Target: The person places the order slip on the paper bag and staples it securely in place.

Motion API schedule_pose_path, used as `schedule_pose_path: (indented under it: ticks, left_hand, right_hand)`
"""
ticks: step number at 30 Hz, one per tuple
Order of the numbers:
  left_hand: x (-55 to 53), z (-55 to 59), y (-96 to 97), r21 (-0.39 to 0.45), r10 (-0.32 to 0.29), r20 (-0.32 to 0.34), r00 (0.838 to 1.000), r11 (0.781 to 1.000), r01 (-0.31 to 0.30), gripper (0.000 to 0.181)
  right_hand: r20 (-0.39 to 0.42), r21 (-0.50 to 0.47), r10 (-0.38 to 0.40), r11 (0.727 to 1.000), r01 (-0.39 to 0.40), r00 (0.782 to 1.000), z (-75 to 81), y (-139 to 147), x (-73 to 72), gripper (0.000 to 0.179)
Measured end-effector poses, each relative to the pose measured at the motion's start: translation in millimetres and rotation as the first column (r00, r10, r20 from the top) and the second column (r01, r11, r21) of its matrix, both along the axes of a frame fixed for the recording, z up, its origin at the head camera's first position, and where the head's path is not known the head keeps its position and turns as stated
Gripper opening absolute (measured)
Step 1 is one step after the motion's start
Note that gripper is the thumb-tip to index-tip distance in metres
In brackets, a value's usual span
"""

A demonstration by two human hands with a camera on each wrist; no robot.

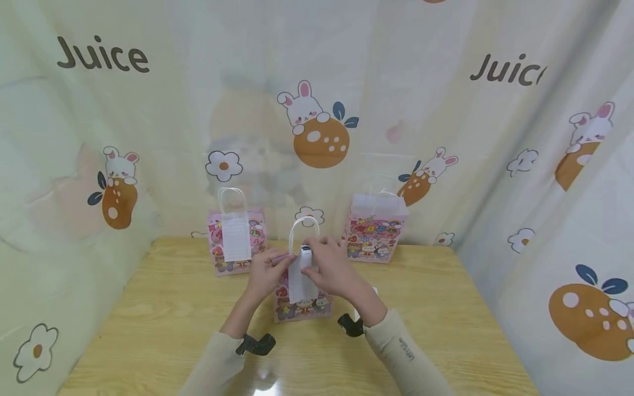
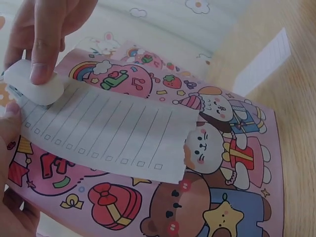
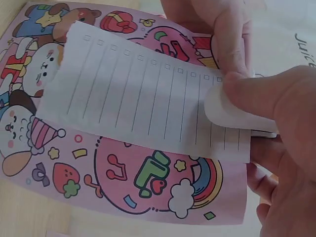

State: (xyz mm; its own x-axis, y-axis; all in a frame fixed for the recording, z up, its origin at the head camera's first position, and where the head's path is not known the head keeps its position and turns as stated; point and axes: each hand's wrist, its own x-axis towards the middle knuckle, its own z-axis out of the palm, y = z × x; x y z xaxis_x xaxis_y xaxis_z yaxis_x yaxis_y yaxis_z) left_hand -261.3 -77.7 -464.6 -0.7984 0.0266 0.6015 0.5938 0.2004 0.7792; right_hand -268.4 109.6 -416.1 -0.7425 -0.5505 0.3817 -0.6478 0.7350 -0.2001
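Observation:
A pink cartoon-printed gift bag [image 1: 303, 312] with white handles stands at the middle of the table. A lined, checkbox-printed paper slip [image 1: 299, 287] with one torn end lies against its front, up to the bag's top edge. My left hand [image 1: 263, 273] pinches the top edge of the bag beside the slip. In my right hand [image 1: 335, 268] is a small white stapler [image 1: 306, 258], gripped between thumb and fingers across the top of slip and bag. The left wrist view shows the stapler [image 2: 35, 89] over the slip's top end; its jaws are mostly hidden.
Behind on the left stands a similar pink bag [image 1: 218, 258] with a lined slip [image 1: 236, 237] on its front. Another pink bag [image 1: 375, 234] stands back right, against the patterned curtain [image 1: 376, 99]. A white lined paper [image 2: 264, 61] sits on the wooden table [image 1: 426, 313], partly behind my right wrist.

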Motion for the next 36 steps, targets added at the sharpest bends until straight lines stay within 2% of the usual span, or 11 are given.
schedule_pose_path:
  ticks: [1,6,10,12,14,17,19,21,26,32,36]
  left_hand:
    - [2.9,5.0,0.6,-0.006,-0.002,0.002,1.000,1.000,0.002,0.005]
    - [1.2,6.4,1.0,0.018,-0.021,0.052,0.998,1.000,0.020,0.006]
    - [2.0,6.1,4.2,0.072,0.004,0.074,0.997,0.997,-0.010,0.011]
    - [2.8,5.2,6.7,0.082,0.030,0.021,0.999,0.996,-0.032,0.016]
    - [3.6,3.6,9.0,0.066,0.057,-0.079,0.995,0.996,-0.052,0.017]
    - [3.0,1.1,11.3,0.022,0.059,-0.224,0.973,0.998,-0.055,0.015]
    - [0.7,-1.2,11.7,-0.015,0.050,-0.264,0.963,0.998,-0.056,0.015]
    - [-3.9,-4.9,11.0,-0.040,0.030,-0.239,0.971,0.998,-0.041,0.020]
    - [-15.0,-9.2,6.6,-0.077,-0.032,-0.072,0.997,0.997,0.026,0.030]
    - [-16.9,-3.0,0.6,-0.108,-0.078,-0.010,0.997,0.991,0.076,0.034]
    - [-13.9,-3.6,-0.9,-0.100,-0.097,0.039,0.995,0.990,0.101,0.033]
  right_hand:
    - [-0.007,-0.001,0.002,1.000,-0.002,1.000,-0.6,0.5,-0.9,0.051]
    - [0.003,-0.062,0.030,0.998,-0.030,1.000,-5.1,2.5,-7.0,0.051]
    - [-0.015,-0.115,0.069,0.991,-0.070,0.998,-10.0,4.1,-14.9,0.051]
    - [-0.022,-0.140,0.106,0.984,-0.108,0.994,-12.0,5.8,-17.7,0.051]
    - [-0.020,-0.161,0.140,0.977,-0.142,0.990,-14.6,7.5,-19.6,0.050]
    - [-0.031,-0.179,0.192,0.964,-0.195,0.981,-17.8,9.7,-20.7,0.051]
    - [-0.047,-0.181,0.204,0.961,-0.209,0.978,-19.7,10.6,-21.5,0.053]
    - [-0.059,-0.186,0.209,0.958,-0.217,0.976,-20.6,11.1,-22.1,0.053]
    - [-0.034,-0.198,0.198,0.960,-0.200,0.980,-21.2,10.7,-21.9,0.052]
    - [-0.050,-0.167,0.211,0.962,-0.217,0.976,-18.3,7.6,-23.1,0.056]
    - [-0.022,-0.062,0.195,0.979,-0.196,0.981,-12.6,7.6,-24.4,0.059]
